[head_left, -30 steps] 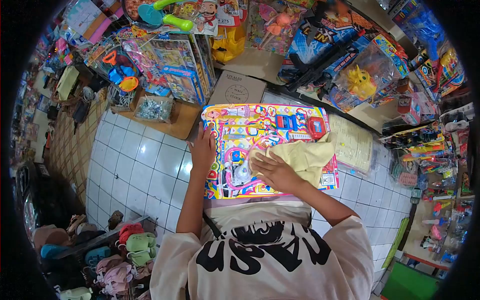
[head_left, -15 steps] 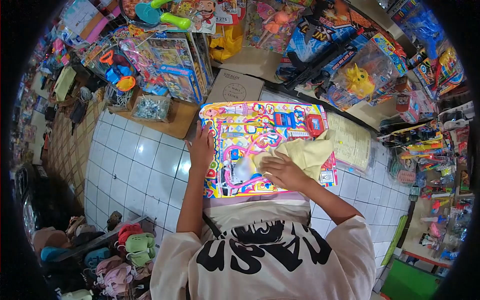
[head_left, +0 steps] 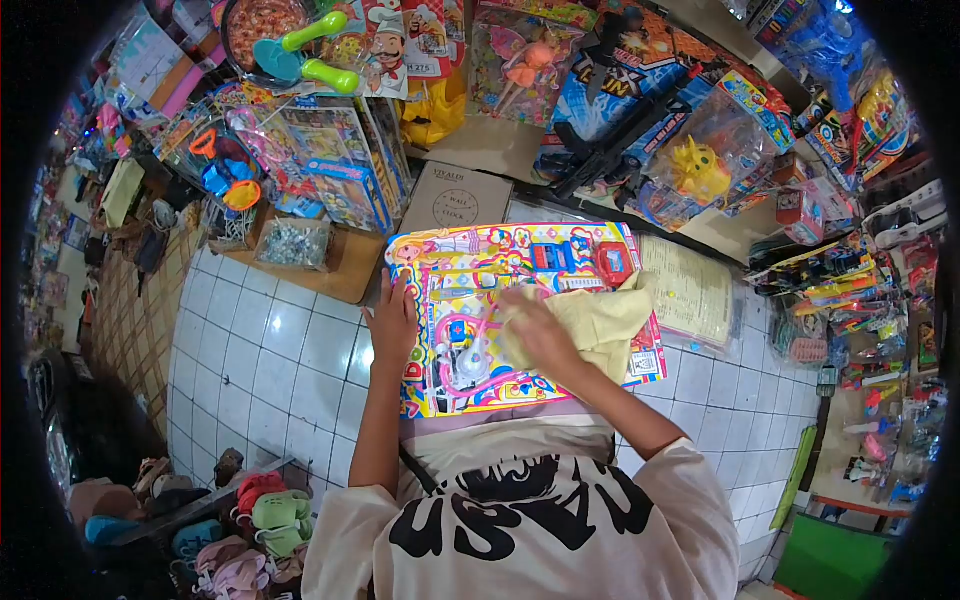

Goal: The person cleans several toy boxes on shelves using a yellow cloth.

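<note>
A colourful toy doctor set on a printed card (head_left: 470,395) lies in front of my body, with a pink stethoscope and small toy pieces on it. My left hand (head_left: 392,325) rests on the card's left edge, fingers apart and holding nothing. Over the middle of the card, my right hand (head_left: 540,335) is blurred by motion and presses on a pale yellow cloth (head_left: 610,325). The cloth spreads to the right across the card and covers part of it.
Beyond the card lies a brown wall clock box (head_left: 458,205). Papers in plastic (head_left: 690,290) sit at its right. Packaged toys (head_left: 700,170) line the far side, a box of beads (head_left: 295,244) stands at the left, and sandals (head_left: 280,510) are at the lower left.
My right hand has moved up and left over the card with the cloth, uncovering the stethoscope's white disc. The view has shifted, so the card appears slightly lower.
</note>
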Available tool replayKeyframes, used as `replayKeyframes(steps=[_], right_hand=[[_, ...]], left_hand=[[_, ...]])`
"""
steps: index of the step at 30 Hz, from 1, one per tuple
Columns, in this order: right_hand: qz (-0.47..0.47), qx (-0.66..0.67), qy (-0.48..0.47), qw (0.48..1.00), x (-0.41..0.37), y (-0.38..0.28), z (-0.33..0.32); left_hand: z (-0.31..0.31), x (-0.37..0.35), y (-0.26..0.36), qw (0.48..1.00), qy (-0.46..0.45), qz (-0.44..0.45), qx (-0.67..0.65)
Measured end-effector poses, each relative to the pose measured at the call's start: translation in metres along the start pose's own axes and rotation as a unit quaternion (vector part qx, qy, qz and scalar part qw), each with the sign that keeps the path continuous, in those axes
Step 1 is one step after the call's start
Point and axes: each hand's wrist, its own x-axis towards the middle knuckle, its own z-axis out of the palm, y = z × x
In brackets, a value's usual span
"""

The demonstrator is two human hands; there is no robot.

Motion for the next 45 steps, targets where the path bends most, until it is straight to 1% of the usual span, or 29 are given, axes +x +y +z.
replayKeyframes(steps=[1,2,5,6,9,13,14,15,17,18,20,21,22,23,25,26,27,29,30,32,33,34,35,37,38,41,42,43,45], right_hand=[[-0.172,-0.196,0.004,0.965,0.001,0.0,0.009],[-0.137,-0.221,-0.073,0.963,-0.006,0.0,0.016],[-0.067,-0.181,-0.105,0.975,-0.005,0.009,0.015],[-0.04,-0.18,-0.11,0.977,-0.005,0.012,0.011],[-0.041,-0.202,-0.113,0.972,-0.006,0.024,-0.002],[0.036,-0.19,-0.108,0.975,-0.011,0.017,-0.02],[0.02,-0.223,-0.087,0.971,-0.016,0.019,-0.017],[0.094,-0.208,-0.148,0.962,-0.011,0.008,-0.026],[0.241,-0.171,-0.264,0.918,0.006,-0.027,-0.055],[0.227,-0.162,-0.288,0.916,0.008,-0.025,-0.064],[0.175,-0.12,-0.143,0.967,0.001,-0.017,-0.064],[0.148,-0.098,-0.068,0.982,-0.001,-0.012,-0.062],[0.128,-0.08,-0.038,0.988,0.001,-0.006,-0.054],[0.077,-0.155,-0.063,0.983,0.0,0.006,-0.038],[-0.025,-0.3,-0.11,0.947,0.0,0.028,0.0],[0.003,-0.173,-0.086,0.981,-0.002,0.024,0.013],[0.0,-0.134,-0.117,0.984,-0.001,0.019,0.007],[-0.008,-0.055,-0.182,0.982,0.001,0.004,-0.009],[-0.044,-0.035,-0.181,0.982,0.0,0.009,-0.011],[-0.005,0.038,-0.242,0.97,0.004,-0.001,-0.041],[0.014,0.072,-0.271,0.96,0.003,-0.001,-0.055],[-0.019,0.041,-0.241,0.969,-0.001,0.012,-0.053],[-0.004,0.013,-0.237,0.971,-0.007,0.024,-0.059],[0.027,-0.045,-0.229,0.972,-0.004,0.028,-0.078],[0.052,-0.074,-0.19,0.978,-0.003,0.029,-0.08],[0.035,-0.189,-0.031,0.981,0.006,0.025,-0.067],[0.048,-0.279,-0.089,0.955,0.008,0.019,-0.059],[0.039,-0.163,-0.123,0.978,0.002,0.046,-0.034],[-0.012,-0.252,-0.072,0.965,-0.009,0.039,-0.01]], left_hand=[[-0.002,0.0,0.001,1.0,-0.004,-0.001,-0.001],[-0.004,0.0,0.002,1.0,-0.008,-0.003,-0.002],[-0.002,0.0,0.0,1.0,-0.011,-0.004,0.007],[0.0,-0.001,-0.001,1.0,-0.01,-0.004,0.012],[0.001,0.0,0.0,1.0,-0.014,-0.008,0.005],[-0.002,0.0,0.005,0.999,-0.031,-0.02,0.004],[-0.005,-0.001,0.009,0.999,-0.04,-0.02,-0.002],[-0.006,-0.001,0.011,0.999,-0.048,-0.019,-0.005],[-0.007,0.0,0.01,0.999,-0.048,-0.013,0.005],[-0.007,0.0,0.01,0.999,-0.043,-0.013,0.003],[-0.004,0.0,0.008,0.999,-0.03,-0.013,0.007],[-0.001,0.0,0.005,1.0,-0.021,-0.012,0.013],[0.0,0.001,0.004,1.0,-0.012,-0.01,0.018],[0.001,0.001,0.004,1.0,-0.013,-0.01,0.018],[-0.001,0.001,0.005,1.0,-0.014,-0.011,0.019],[0.0,0.001,0.004,1.0,-0.013,-0.012,0.024],[-0.001,0.0,0.005,0.999,-0.014,-0.012,0.029],[-0.003,-0.001,0.003,0.999,-0.015,-0.015,0.038],[-0.005,-0.001,0.003,0.999,-0.025,-0.014,0.036],[-0.009,0.0,0.006,0.999,-0.044,-0.01,0.029],[-0.007,0.001,0.006,0.999,-0.038,-0.005,0.028],[-0.005,0.002,0.005,0.999,-0.033,-0.002,0.026],[-0.004,0.001,0.004,0.999,-0.029,0.002,0.024],[-0.003,0.002,0.004,0.999,-0.03,-0.005,0.015],[-0.003,0.002,0.005,0.999,-0.03,-0.009,0.009],[-0.003,0.001,0.008,0.998,-0.049,-0.038,0.01],[0.006,0.001,0.0,0.999,-0.018,-0.019,0.045],[0.006,0.001,-0.001,0.998,-0.017,-0.018,0.05],[0.003,-0.004,0.0,0.998,-0.02,-0.016,0.061]])
